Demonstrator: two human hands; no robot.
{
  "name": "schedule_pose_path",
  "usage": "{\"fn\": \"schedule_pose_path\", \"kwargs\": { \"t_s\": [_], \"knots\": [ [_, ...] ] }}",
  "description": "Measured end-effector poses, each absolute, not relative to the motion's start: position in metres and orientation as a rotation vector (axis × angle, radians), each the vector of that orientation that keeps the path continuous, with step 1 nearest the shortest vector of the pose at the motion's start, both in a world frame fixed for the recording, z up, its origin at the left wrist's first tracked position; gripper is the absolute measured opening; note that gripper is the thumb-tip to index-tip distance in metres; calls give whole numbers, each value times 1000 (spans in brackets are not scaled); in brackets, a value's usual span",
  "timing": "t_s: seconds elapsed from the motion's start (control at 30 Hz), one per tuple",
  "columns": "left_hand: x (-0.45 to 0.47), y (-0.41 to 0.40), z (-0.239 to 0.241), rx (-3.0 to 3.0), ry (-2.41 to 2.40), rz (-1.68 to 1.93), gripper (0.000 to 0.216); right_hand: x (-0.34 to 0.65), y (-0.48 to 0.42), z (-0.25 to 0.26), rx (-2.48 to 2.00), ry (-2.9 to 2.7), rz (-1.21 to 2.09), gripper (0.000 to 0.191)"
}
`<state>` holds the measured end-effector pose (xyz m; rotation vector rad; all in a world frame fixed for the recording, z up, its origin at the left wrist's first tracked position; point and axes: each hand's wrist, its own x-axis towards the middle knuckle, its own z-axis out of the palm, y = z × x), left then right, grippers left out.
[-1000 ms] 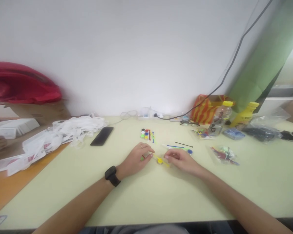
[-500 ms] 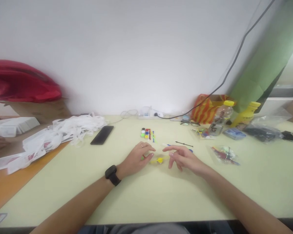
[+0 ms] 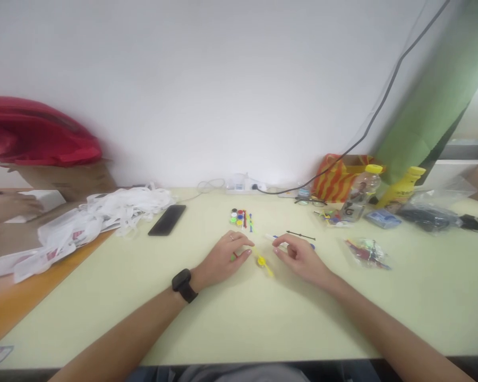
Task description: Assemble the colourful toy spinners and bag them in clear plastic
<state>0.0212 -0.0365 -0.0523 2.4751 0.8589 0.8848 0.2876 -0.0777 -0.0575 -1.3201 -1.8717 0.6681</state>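
Between my hands a small yellow plastic piece (image 3: 261, 261), a round hub with a long thin arm, lies on the table, its arm slanting toward me and right, partly blurred. My left hand (image 3: 224, 257), with a ring and a black watch, rests just left of it, thumb and index finger apart, holding nothing. Something green and red shows under its fingers, mostly hidden. My right hand (image 3: 300, 257) hovers to the right of the piece, fingers curled but thumb and index apart, with nothing between them. Behind it lie a black arrow-shaped stick (image 3: 300, 235) and blue and white pieces, partly covered.
Coloured discs (image 3: 234, 219) and thin arrow sticks (image 3: 245, 219) lie in rows ahead. A phone (image 3: 167, 220) and white plastic bags (image 3: 99, 217) are left; a bagged set of parts (image 3: 367, 253) and bottles (image 3: 360, 193) right. Another person's hand (image 3: 14, 206) is at far left.
The yellow piece's arm has swung from a sideways blur to a slant toward me. My right hand's fingers have curled in. The other person's hand has moved farther into view.
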Motion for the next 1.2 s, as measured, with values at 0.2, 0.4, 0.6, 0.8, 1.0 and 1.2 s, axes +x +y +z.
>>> {"fn": "schedule_pose_path", "kwargs": {
  "t_s": [0.2,0.4,0.6,0.8,1.0,1.2],
  "knots": [
    [21,-36,-53,2485,870,872,21,289,-78,-58,-1345,-1853,704,30],
    [21,-37,-50,2482,868,873,21,290,-78,-61,-1317,-1877,675,36],
    [21,-38,-48,2484,837,878,25,288,-77,-59,-1306,-1838,814,46],
    [21,-37,-48,2470,838,883,26,290,-78,-51,-1316,-1759,692,47],
    [16,-32,-46,2477,900,923,26,304,-69,-52,-1410,-1825,516,33],
    [1,-25,-38,2355,1214,964,39,312,-63,-59,-1483,-1925,385,23]
  ]
}}
